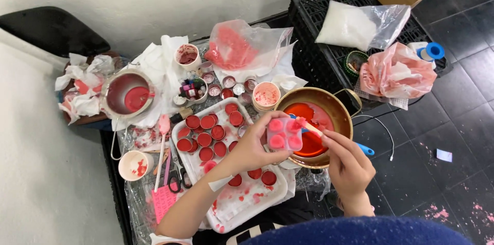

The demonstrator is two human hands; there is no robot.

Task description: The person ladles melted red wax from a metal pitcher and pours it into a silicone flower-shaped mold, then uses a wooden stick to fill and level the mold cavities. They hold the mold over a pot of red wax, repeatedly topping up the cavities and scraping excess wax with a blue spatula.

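Cluttered table: left hand [256, 148] holds four-cavity mould [284, 134]; right hand [348, 163] grips one stick [310, 128].

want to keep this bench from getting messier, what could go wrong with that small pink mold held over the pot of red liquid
1. The left hand holds the small pink silicone mold tilted above the round brass pot of red liquid; its filled cavities could spill.
2. The right hand works a thin stick at the mold's edge, so drips may miss the pot and land on the white tray of small red-filled tins.
3. The pot sits near the table's edge, and a bump could tip it.
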